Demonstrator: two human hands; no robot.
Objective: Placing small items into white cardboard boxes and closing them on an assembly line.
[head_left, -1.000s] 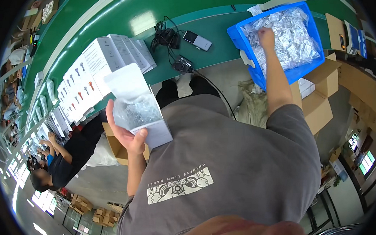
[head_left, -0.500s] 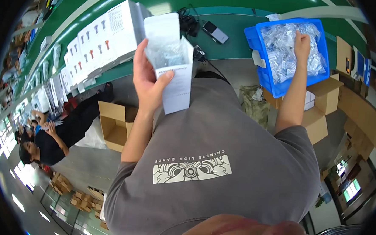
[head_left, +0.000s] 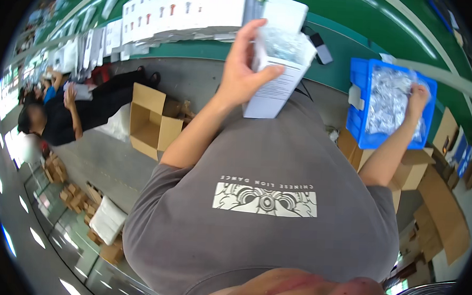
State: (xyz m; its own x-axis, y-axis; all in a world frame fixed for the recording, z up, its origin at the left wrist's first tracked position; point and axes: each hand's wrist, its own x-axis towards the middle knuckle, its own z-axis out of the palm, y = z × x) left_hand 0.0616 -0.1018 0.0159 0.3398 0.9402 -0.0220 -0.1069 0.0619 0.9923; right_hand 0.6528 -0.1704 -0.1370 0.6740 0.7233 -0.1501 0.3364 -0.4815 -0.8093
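Observation:
My left hand grips a tall white carton, thumb on its front and fingers round its left side. The carton's top flap stands up, and clear plastic wrapping fills its mouth. Off to the right, my right hand is over a blue plastic bin heaped with clear plastic packets. Its fingers are pinched on a clear packet at the bin's right side; what that packet contains is too blurred to make out.
Stacked white printed cartons line the green bench at the far left. A dark and grey device lies behind the carton. Open cardboard boxes stand on the floor left and right. A person in black works at the left.
The whole view has turned, shifting the bench and bin. My right hand has moved from the middle of the heap to the bin's right side. My left hand still holds the carton.

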